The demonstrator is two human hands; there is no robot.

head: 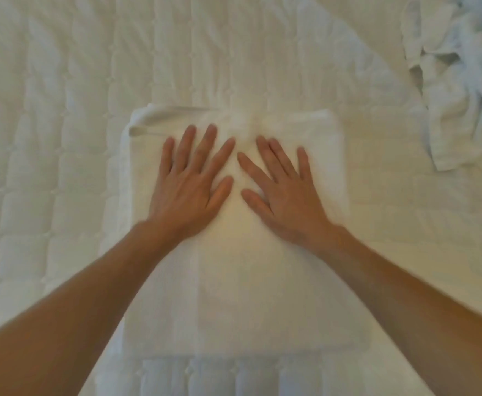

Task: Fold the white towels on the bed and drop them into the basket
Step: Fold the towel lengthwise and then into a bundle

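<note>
I see a quilted white bed cover (62, 138) filling the frame. At the upper right edge a heap of unfolded white towels (462, 90) lies crumpled, well apart from my work. The folded towel (248, 295) lies flat in the centre, running from mid-frame toward the bottom; its upper left corner (139, 124) shows loose layers. Nothing stands between me and it. My left hand (191, 187) and right hand (280, 192) rest side by side on the towel's upper half, palms down, fingers straight and spread, gripping nothing, thumbs near each other.
</note>
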